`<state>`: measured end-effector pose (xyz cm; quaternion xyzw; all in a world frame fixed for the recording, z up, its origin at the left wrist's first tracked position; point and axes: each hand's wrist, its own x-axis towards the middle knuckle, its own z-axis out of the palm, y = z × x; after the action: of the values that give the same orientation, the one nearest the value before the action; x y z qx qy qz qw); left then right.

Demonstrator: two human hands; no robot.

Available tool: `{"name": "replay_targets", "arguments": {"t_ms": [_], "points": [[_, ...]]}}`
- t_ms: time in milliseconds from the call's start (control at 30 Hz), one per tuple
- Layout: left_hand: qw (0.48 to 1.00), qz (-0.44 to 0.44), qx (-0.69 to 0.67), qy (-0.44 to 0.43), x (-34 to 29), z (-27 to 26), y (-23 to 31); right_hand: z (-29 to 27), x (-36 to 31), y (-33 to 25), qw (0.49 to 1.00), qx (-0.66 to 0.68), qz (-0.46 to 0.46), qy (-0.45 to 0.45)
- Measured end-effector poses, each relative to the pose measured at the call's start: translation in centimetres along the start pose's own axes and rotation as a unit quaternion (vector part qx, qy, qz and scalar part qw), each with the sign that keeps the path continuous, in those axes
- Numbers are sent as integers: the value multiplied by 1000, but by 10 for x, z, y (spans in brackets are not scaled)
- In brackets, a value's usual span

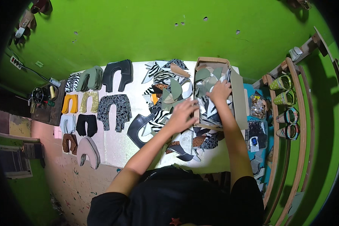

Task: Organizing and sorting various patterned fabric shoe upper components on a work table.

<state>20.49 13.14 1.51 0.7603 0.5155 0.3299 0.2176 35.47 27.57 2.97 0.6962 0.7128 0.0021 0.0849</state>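
Observation:
A cardboard box with its flap folded out to the right holds loose cut pieces in olive, grey and zebra print. My right hand reaches into it, fingers spread over the pieces. By the box's left wall is my left hand, its fingers apart and nothing visibly gripped. Under and around it lies a heap of cut pieces: zebra-print pieces, olive pieces and leopard-print scraps. Left of the heap rests a black curved piece. More patterned scraps lie in front of the box.
Stacks of U-shaped pieces stand on the left of the white table, among them a black stack and a grey-patterned stack. At right are plastic containers and a wooden rack with small shoes. A green wall rises behind.

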Motion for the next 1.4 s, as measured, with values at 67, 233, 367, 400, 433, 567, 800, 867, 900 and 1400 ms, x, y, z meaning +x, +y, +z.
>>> {"name": "replay_targets", "arguments": {"t_ms": [67, 233, 367, 400, 433, 567, 800, 867, 900, 1400], "points": [[999, 24, 22, -43, 5, 12, 6, 0, 5, -19, 989, -137, -39, -37], [999, 35, 37, -16, 0, 27, 1, 24, 55, -32, 988, 92, -96, 78], [999, 28, 37, 10, -2, 30, -1, 60, 79, -22, 974, 149, -155, 74], [999, 27, 36, 11, -1, 30, -3, 65, 87, -18, 974, 148, -156, 73], [999, 24, 35, 11, -1, 31, -2, 68, 94, -12, 969, 165, -166, 81], [999, 9, 41, 12, -2, 33, -3, 58, 100, 2, 943, 270, -145, 131], [999, 4, 50, 4, -2, 32, -1, 19, 85, 28, 905, 376, -150, 127], [998, 14, 54, 2, 2, 31, 0, 20, 80, 36, 865, 459, -140, 147], [1000, -4, 9, 17, 5, 28, 3, 10, 69, 38, 866, 468, -118, 132], [966, -159, -191, 75, 119, -4, -18, 88, 38, 75, 663, 739, -102, 61]]}}
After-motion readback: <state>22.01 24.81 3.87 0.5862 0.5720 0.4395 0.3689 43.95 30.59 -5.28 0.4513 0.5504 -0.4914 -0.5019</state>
